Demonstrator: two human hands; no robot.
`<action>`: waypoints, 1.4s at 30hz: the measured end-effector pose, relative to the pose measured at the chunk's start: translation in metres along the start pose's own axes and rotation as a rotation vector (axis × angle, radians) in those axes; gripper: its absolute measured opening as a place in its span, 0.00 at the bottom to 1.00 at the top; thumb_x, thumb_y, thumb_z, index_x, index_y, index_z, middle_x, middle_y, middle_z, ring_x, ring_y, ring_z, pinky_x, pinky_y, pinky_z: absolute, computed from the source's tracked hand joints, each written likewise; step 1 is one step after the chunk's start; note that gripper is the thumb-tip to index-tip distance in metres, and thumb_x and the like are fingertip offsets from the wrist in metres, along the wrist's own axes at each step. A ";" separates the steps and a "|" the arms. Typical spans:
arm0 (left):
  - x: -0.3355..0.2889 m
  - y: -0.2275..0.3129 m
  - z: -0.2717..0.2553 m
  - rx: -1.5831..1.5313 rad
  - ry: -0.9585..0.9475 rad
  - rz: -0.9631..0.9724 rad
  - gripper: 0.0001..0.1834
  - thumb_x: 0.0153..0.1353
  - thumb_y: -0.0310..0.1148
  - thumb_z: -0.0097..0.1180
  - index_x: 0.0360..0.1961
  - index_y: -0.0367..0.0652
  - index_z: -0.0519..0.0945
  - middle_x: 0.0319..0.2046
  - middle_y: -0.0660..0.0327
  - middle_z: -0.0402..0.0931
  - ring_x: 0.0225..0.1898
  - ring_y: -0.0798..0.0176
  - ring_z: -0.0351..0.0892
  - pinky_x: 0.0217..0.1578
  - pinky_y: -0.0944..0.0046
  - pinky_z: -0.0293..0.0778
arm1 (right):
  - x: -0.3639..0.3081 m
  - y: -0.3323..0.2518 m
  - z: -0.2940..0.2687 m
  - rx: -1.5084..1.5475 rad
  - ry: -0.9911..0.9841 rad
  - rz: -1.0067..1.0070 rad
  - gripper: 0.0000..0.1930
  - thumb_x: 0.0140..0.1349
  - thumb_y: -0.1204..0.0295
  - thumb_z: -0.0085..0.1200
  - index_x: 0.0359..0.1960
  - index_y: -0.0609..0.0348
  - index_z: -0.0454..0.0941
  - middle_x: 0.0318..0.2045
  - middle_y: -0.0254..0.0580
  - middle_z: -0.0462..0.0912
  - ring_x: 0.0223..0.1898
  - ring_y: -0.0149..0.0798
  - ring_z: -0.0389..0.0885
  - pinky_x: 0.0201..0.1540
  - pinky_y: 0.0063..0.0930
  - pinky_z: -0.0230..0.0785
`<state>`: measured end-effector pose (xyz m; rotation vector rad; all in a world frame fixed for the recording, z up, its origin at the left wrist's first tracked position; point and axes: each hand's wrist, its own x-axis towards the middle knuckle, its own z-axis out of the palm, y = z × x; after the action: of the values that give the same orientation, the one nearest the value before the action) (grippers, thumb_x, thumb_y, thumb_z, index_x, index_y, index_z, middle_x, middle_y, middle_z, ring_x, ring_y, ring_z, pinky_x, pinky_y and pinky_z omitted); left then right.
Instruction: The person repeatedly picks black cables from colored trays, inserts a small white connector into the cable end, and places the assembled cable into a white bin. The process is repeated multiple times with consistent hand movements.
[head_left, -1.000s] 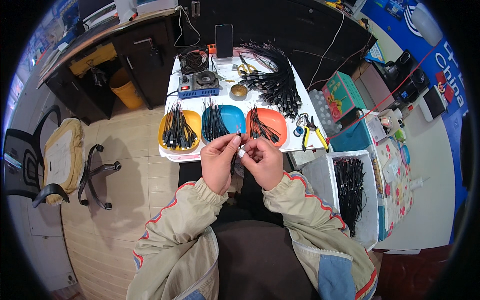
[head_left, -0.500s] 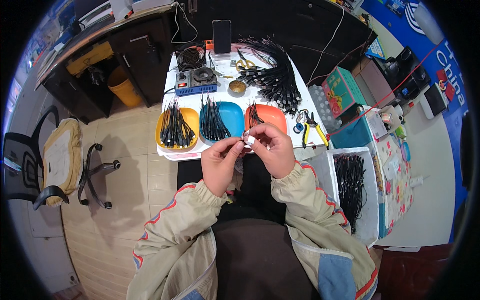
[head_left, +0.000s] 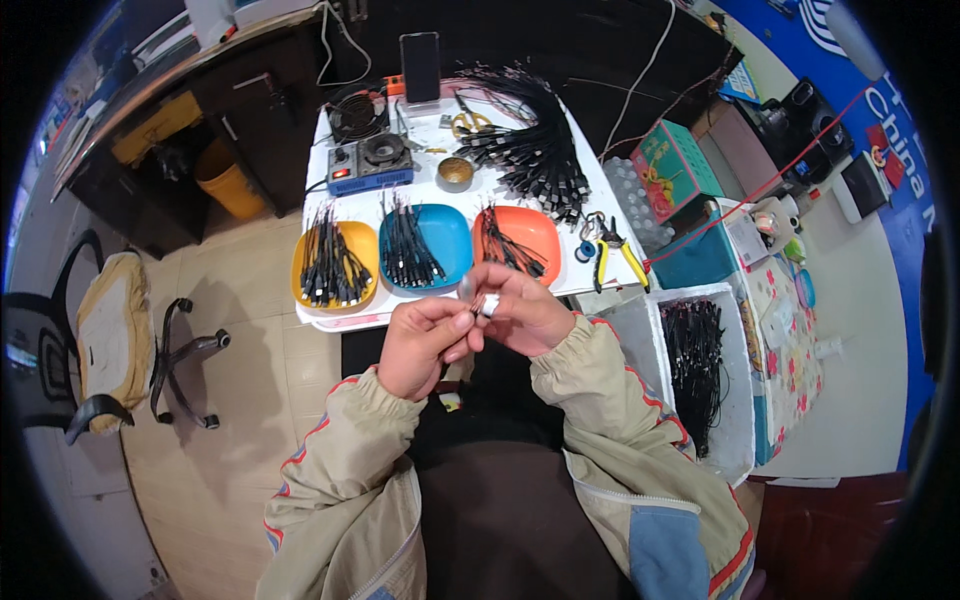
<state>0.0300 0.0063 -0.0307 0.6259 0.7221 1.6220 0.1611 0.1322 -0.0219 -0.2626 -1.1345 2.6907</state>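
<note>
Beige sleeves with red-edged stripes (head_left: 345,430) come up from the lower edge of the head view, bringing both bare hands together at the centre, just below the front edge of the white table (head_left: 425,190). The left hand (head_left: 425,345) pinches a thin dark strand (head_left: 477,311) between thumb and forefinger; most of its length is hidden by the fingers. The right hand (head_left: 525,310) bends its fingers in against the same spot, with a small white piece (head_left: 490,304) at their tips; one fingertip is blurred, and I cannot tell whether the white piece is gripped or wrapped round a finger.

For such fine fingertip work, the left pinch is best kept firm and close to the strand's end, leaving the right fingers free to make small, light movements. Resting the fingertips against each other should steady both hands, and keeping the strand turned into view should help; too hard a pull might strain it.

Above the hands, left to right, sit square plastic trays in yellow (head_left: 372,245), blue (head_left: 455,225) and orange (head_left: 540,232), each bearing black cables. Yellow-handled pliers (head_left: 635,262) lie right of the orange one.
</note>
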 end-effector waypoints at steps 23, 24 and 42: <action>0.017 -0.018 -0.021 0.299 0.107 -0.075 0.08 0.67 0.28 0.50 0.36 0.34 0.78 0.21 0.67 0.72 0.19 0.81 0.60 0.20 0.79 0.53 | 0.128 -0.165 -0.299 -1.765 1.251 -0.073 0.17 0.48 0.56 0.62 0.27 0.59 0.84 0.26 0.53 0.83 0.30 0.51 0.82 0.39 0.40 0.73; 0.017 -0.017 -0.022 0.311 0.120 -0.066 0.08 0.67 0.28 0.50 0.36 0.33 0.78 0.21 0.67 0.71 0.19 0.80 0.59 0.19 0.79 0.53 | 0.130 -0.167 -0.297 -1.765 1.240 -0.081 0.16 0.48 0.57 0.62 0.27 0.58 0.84 0.25 0.52 0.83 0.30 0.51 0.82 0.38 0.40 0.73; 0.033 0.045 0.003 0.248 0.105 0.252 0.09 0.69 0.30 0.45 0.38 0.36 0.75 0.50 0.48 0.76 0.34 0.64 0.80 0.38 0.67 0.75 | -0.011 0.075 0.014 -1.739 0.014 -0.396 0.09 0.54 0.72 0.54 0.34 0.58 0.69 0.32 0.45 0.72 0.37 0.49 0.74 0.36 0.40 0.70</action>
<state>-0.0022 0.0339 0.0052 0.8413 0.9623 1.8222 0.1594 0.0682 -0.0656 -0.2123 -2.7139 0.7506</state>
